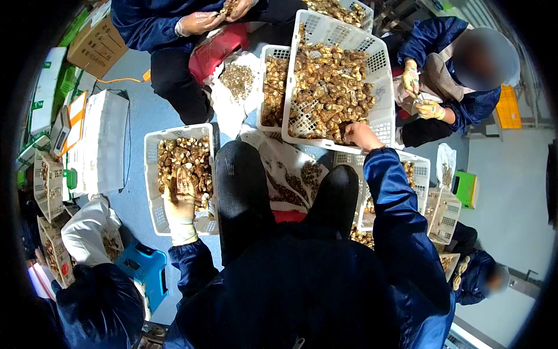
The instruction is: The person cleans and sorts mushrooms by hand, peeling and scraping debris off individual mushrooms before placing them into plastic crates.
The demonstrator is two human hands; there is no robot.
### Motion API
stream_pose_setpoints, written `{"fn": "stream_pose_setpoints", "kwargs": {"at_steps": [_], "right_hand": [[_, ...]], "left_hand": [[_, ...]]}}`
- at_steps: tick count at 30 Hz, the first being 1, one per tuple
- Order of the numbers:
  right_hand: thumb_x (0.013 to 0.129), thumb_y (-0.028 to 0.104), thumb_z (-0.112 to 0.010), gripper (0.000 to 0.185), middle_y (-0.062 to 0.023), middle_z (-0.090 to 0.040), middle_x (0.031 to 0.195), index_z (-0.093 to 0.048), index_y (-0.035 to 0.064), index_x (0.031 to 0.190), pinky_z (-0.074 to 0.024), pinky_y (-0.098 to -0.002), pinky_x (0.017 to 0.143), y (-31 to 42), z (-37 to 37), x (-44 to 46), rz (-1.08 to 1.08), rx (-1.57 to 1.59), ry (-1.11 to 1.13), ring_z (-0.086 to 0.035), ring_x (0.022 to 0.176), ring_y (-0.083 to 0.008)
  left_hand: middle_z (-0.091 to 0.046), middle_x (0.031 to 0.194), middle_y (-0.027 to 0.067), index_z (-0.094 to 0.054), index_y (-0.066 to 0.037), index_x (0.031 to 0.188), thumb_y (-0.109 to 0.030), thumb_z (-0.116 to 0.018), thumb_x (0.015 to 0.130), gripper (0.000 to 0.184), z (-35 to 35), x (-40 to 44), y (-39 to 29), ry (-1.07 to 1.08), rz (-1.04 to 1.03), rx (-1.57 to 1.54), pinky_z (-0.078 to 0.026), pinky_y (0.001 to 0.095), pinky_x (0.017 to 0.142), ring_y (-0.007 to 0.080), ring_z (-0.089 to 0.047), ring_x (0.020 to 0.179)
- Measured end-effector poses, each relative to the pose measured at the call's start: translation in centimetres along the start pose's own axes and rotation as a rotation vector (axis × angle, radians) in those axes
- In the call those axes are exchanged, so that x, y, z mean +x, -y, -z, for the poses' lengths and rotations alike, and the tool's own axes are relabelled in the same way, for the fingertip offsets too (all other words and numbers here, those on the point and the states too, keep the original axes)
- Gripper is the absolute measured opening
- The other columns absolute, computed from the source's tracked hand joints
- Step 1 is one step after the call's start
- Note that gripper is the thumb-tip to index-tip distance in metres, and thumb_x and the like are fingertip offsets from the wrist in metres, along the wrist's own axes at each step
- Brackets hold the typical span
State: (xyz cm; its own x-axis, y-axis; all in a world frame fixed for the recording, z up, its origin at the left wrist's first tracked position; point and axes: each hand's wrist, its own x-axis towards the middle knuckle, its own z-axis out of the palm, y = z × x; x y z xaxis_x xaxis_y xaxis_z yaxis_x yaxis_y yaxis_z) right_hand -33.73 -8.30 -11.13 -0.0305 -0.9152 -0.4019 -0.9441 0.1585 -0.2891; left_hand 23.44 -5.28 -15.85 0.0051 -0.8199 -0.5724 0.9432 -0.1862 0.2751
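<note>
My left hand (181,205), in a pale glove, reaches over a white plastic crate (150,152) by my left knee. Its fingers are stretched out over the brown mushrooms (185,156) in that crate, and I see nothing held in them. In front of me a larger white crate (382,75) holds many brown mushrooms (331,81). My right hand (361,136) is inside its near right corner, fingers curled down on a mushroom at the edge of the heap. The fingertips are partly hidden.
More crates of mushrooms stand beneath and beside the large one, including a crate (276,53) at its left. Between my knees lies a white sack (273,154) with small trimmings. Co-workers sit ahead left, ahead right (433,43), behind left and far right. A blue stool (142,262) stands left.
</note>
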Motion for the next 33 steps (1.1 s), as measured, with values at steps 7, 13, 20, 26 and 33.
{"fn": "stream_pose_setpoints", "kwargs": {"at_steps": [7, 13, 20, 26, 33], "right_hand": [[0.079, 0.014, -0.067, 0.014, -0.0047, -0.065, 0.074, -0.066, 0.0014, 0.084, -0.0464, -0.0299, 0.065, -3.9, 0.9, 0.5, -0.003, 0.567, -0.006, -0.060, 0.068, -0.0172], [0.084, 0.011, -0.061, 0.010, -0.0076, -0.064, 0.103, -0.058, 0.0036, 0.077, -0.0455, -0.0299, 0.083, 8.6, 7.3, -8.6, 0.272, 0.943, -0.349, -0.059, 0.091, -0.0153], [0.071, 0.001, -0.069, 0.015, -0.0163, -0.062, 0.110, -0.056, -0.0007, 0.077, -0.0502, -0.0348, 0.078, 19.9, 4.7, -17.6, 0.676, 0.443, -0.501, -0.062, 0.095, -0.0310], [0.078, 0.000, -0.064, 0.009, -0.0167, -0.064, 0.104, -0.057, -0.0025, 0.082, -0.0510, -0.0331, 0.073, 19.5, 2.9, -19.6, 0.476, 0.645, -0.770, -0.064, 0.091, -0.0287], [0.081, 0.002, -0.058, 0.006, -0.0166, -0.063, 0.103, -0.057, -0.0029, 0.084, -0.0506, -0.0339, 0.073, 20.2, 1.4, -20.0, 0.578, 0.809, -0.810, -0.064, 0.089, -0.0322]], "left_hand": [[-0.052, 0.130, 0.0130, -0.050, -0.003, 0.127, -0.022, -0.051, 0.093, 0.039, -5.0, -2.7, 2.6, 0.178, -0.003, 0.077, -0.039, 0.0407, 0.102, 0.0250, -0.049, 0.121], [-0.048, 0.131, 0.0133, -0.040, -0.008, 0.135, -0.031, -0.042, 0.097, 0.045, -14.2, -7.8, 12.4, 0.718, 0.245, 0.567, -0.036, 0.0407, 0.103, 0.0256, -0.047, 0.119], [-0.045, 0.134, 0.0107, -0.035, -0.004, 0.138, -0.025, -0.042, 0.098, 0.045, -16.0, -9.6, 19.2, 1.074, 0.366, 0.635, -0.037, 0.0354, 0.102, 0.0213, -0.044, 0.123], [-0.042, 0.137, 0.0159, -0.034, 0.003, 0.136, -0.012, -0.041, 0.097, 0.042, -17.6, -13.0, 16.0, 0.808, 0.453, 0.556, -0.036, 0.0324, 0.104, 0.0237, -0.044, 0.125], [-0.044, 0.135, 0.0157, -0.029, 0.004, 0.138, -0.014, -0.052, 0.093, 0.053, -17.2, -16.6, 15.4, 0.800, 0.366, 0.730, -0.037, 0.0335, 0.103, 0.0238, -0.046, 0.122]]}}
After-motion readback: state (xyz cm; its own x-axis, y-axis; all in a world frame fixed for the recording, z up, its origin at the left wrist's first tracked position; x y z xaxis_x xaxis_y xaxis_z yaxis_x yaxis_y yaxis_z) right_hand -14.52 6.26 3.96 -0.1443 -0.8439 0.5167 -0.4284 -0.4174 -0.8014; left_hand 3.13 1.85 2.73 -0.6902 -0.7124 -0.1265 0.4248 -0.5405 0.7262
